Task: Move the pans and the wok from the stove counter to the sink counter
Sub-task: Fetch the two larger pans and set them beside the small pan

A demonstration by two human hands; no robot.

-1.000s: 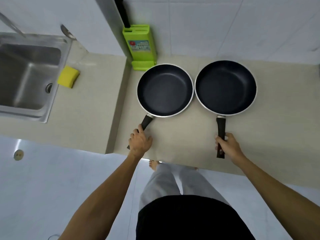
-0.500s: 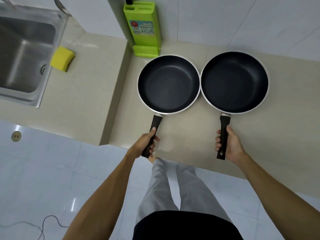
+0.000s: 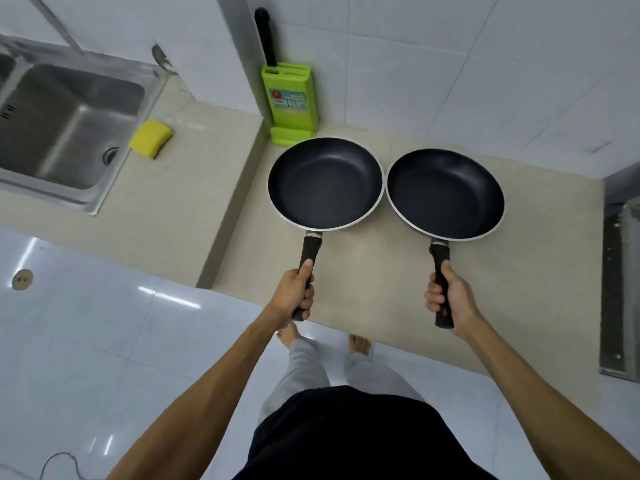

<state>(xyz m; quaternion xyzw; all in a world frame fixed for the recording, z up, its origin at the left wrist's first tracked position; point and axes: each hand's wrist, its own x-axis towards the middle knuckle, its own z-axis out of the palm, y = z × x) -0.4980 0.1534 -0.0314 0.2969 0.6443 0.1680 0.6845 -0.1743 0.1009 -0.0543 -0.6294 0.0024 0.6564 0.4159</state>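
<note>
Two black non-stick pans with silver rims sit side by side over the beige stove counter (image 3: 381,271). My left hand (image 3: 294,294) is closed around the black handle of the left pan (image 3: 325,183). My right hand (image 3: 448,297) grips the handle of the right pan (image 3: 445,194). The two rims nearly touch. Whether the pans rest on the counter or are lifted slightly I cannot tell. No wok is in view. The higher sink counter (image 3: 166,209) lies to the left of a step in the worktop.
A steel sink (image 3: 65,126) is set into the left counter, with a yellow sponge (image 3: 150,138) beside it. A green knife block (image 3: 291,105) stands against the tiled wall behind the left pan. A metal stove edge (image 3: 620,289) shows at the right.
Both hands have closed firmly on the pan handles. The left pan's handle has swung from slanted to nearly straight towards me. The view has shifted.
</note>
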